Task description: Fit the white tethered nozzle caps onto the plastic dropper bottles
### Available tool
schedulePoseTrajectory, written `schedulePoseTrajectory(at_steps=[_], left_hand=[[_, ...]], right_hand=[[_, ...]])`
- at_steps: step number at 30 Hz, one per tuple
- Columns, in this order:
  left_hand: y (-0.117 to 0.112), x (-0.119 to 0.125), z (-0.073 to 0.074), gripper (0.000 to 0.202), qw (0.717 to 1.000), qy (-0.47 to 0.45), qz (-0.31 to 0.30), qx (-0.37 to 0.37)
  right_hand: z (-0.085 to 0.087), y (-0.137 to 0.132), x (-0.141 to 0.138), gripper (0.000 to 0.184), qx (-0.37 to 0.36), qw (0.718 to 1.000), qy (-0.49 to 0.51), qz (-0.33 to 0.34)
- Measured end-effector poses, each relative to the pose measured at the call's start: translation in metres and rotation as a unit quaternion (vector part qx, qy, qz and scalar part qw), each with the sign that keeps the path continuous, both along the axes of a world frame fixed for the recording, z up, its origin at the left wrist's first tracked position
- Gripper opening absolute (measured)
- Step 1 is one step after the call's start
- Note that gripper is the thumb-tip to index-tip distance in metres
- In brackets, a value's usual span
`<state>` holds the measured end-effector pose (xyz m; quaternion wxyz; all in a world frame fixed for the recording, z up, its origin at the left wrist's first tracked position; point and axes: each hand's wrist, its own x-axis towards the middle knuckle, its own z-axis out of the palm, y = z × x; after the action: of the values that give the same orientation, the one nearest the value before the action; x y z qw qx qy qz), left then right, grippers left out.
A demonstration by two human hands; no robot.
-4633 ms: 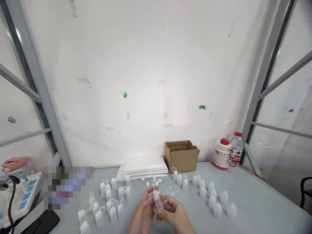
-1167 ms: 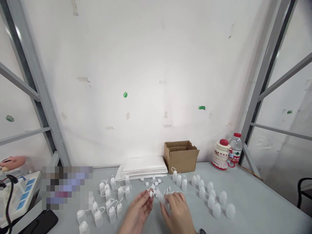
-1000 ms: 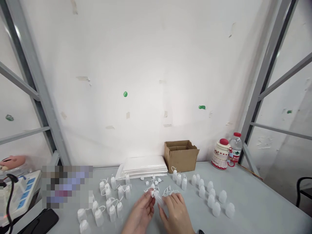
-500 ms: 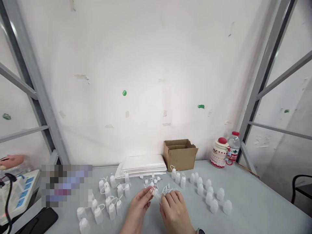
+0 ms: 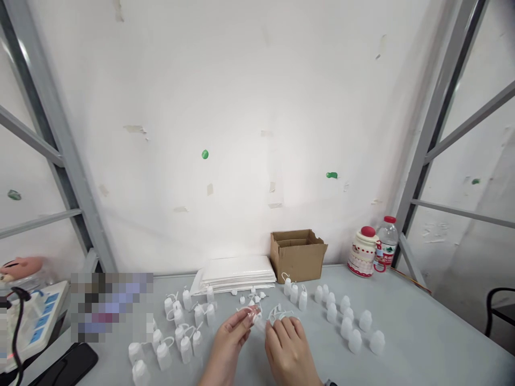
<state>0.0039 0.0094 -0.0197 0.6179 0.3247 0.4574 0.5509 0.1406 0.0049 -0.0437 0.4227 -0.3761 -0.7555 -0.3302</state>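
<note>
My left hand (image 5: pixel 232 333) pinches a small translucent white bottle (image 5: pixel 258 324) by its capped end, with thumb and fingertips pressed together. A thin strap shows by those fingertips. Close beside the bottle's lower end, my right hand (image 5: pixel 287 340) is curled closed, back of the hand up; what its fingers hold, if anything, is hidden. Beyond the right knuckles lie several white loop straps (image 5: pixel 279 312). Small white caps (image 5: pixel 262 295) are scattered just past my left fingertips.
To the left stand several capped bottles (image 5: pixel 185 349) with loops. On the right are several translucent white rounded pieces (image 5: pixel 354 341). Behind sit a stack of white sheets (image 5: pixel 237 268), a cardboard box (image 5: pixel 301 262), a red-lidded jar (image 5: pixel 362 254) and a water bottle (image 5: pixel 387 241). A phone (image 5: pixel 68 367) lies front left.
The bottle in my left hand shows more plainly between the hands, tilted toward my right hand. Both hands stay nearly in place; the view has shifted very slightly.
</note>
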Motion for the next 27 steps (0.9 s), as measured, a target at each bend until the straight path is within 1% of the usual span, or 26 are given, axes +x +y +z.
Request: schedulePoseTrajectory(at_steps=[2, 3, 4, 5, 6, 7, 8, 9, 10, 11, 12, 13, 14, 15, 16, 17, 18, 19, 20, 21, 22, 23, 24, 25, 27], left_hand=[[0.001, -0.001, -0.001, 0.037, 1.0, -0.015, 0.01, -0.009], [0.001, -0.001, -0.002, 0.036, 1.0, -0.023, 0.011, -0.011], [0.002, -0.002, -0.002, 0.036, 0.999, -0.029, 0.011, -0.008], [0.002, -0.002, -0.002, 0.036, 0.999, -0.032, 0.01, -0.002], [0.002, -0.003, -0.001, 0.037, 0.999, -0.03, 0.012, 0.007], [0.002, -0.003, 0.0, 0.037, 0.999, -0.022, 0.016, 0.019], [0.002, -0.004, 0.001, 0.038, 0.999, -0.011, 0.022, 0.032], [0.002, -0.004, 0.002, 0.039, 0.999, 0.002, 0.028, 0.044], [0.003, -0.004, 0.003, 0.039, 0.998, 0.014, 0.034, 0.053], [0.003, -0.004, 0.004, 0.039, 0.997, 0.025, 0.039, 0.057], [0.003, -0.004, 0.005, 0.039, 0.997, 0.031, 0.04, 0.059], [0.003, -0.004, 0.005, 0.039, 0.997, 0.036, 0.039, 0.058], [0.003, -0.004, 0.005, 0.038, 0.997, 0.04, 0.039, 0.056], [0.003, -0.004, 0.005, 0.037, 0.997, 0.044, 0.038, 0.056], [0.003, -0.003, 0.005, 0.035, 0.996, 0.048, 0.038, 0.058], [0.002, -0.003, 0.004, 0.034, 0.996, 0.051, 0.038, 0.062], [0.002, -0.002, 0.002, 0.032, 0.996, 0.054, 0.04, 0.066], [0.002, -0.001, 0.001, 0.03, 0.995, 0.054, 0.042, 0.067], [0.001, -0.001, -0.001, 0.029, 0.995, 0.052, 0.045, 0.066], [0.001, 0.0, -0.003, 0.028, 0.996, 0.047, 0.051, 0.061], [0.001, 0.001, -0.005, 0.028, 0.996, 0.041, 0.057, 0.055], [0.001, 0.001, -0.006, 0.028, 0.996, 0.033, 0.063, 0.048], [0.001, 0.001, -0.007, 0.029, 0.996, 0.026, 0.069, 0.042], [0.001, 0.001, -0.008, 0.029, 0.997, 0.017, 0.072, 0.037], [0.001, 0.001, -0.008, 0.03, 0.997, -0.007, 0.067, 0.03]], right_hand=[[-0.003, 0.0, -0.001, 0.026, -0.005, 1.0, 0.016, 0.011], [-0.005, -0.001, -0.001, 0.025, -0.022, 0.999, 0.036, 0.028], [-0.006, -0.001, -0.001, 0.022, -0.065, 0.994, 0.073, 0.054], [-0.006, -0.001, 0.0, 0.019, -0.141, 0.977, 0.13, 0.089], [-0.004, -0.001, 0.0, 0.018, -0.248, 0.938, 0.201, 0.132], [-0.002, -0.001, 0.001, 0.02, -0.383, 0.861, 0.282, 0.178], [0.002, -0.001, 0.003, 0.025, -0.521, 0.742, 0.359, 0.223], [0.006, -0.001, 0.004, 0.029, -0.632, 0.596, 0.419, 0.264], [0.011, -0.001, 0.005, 0.032, -0.7, 0.456, 0.465, 0.295], [0.015, 0.0, 0.007, 0.032, -0.734, 0.341, 0.492, 0.321], [0.017, 0.001, 0.007, 0.031, -0.749, 0.262, 0.506, 0.339], [0.018, 0.001, 0.007, 0.032, -0.753, 0.225, 0.51, 0.349], [0.018, 0.002, 0.007, 0.033, -0.753, 0.231, 0.505, 0.353], [0.016, 0.002, 0.007, 0.034, -0.75, 0.278, 0.492, 0.344], [0.013, 0.003, 0.006, 0.034, -0.737, 0.359, 0.473, 0.323], [0.009, 0.004, 0.005, 0.032, -0.705, 0.468, 0.447, 0.291], [0.005, 0.004, 0.004, 0.028, -0.647, 0.593, 0.409, 0.25], [0.0, 0.004, 0.004, 0.022, -0.557, 0.72, 0.359, 0.207], [-0.003, 0.003, 0.003, 0.016, -0.44, 0.831, 0.297, 0.168], [-0.006, 0.003, 0.003, 0.014, -0.314, 0.912, 0.226, 0.134], [-0.007, 0.002, 0.002, 0.018, -0.199, 0.962, 0.158, 0.103], [-0.007, 0.001, 0.001, 0.022, -0.108, 0.986, 0.102, 0.076], [-0.006, 0.0, 0.0, 0.025, -0.046, 0.996, 0.061, 0.055], [-0.004, -0.001, -0.002, 0.027, -0.007, 0.999, 0.036, 0.038], [0.0, -0.003, -0.003, 0.027, 0.024, 0.999, 0.023, 0.021]])
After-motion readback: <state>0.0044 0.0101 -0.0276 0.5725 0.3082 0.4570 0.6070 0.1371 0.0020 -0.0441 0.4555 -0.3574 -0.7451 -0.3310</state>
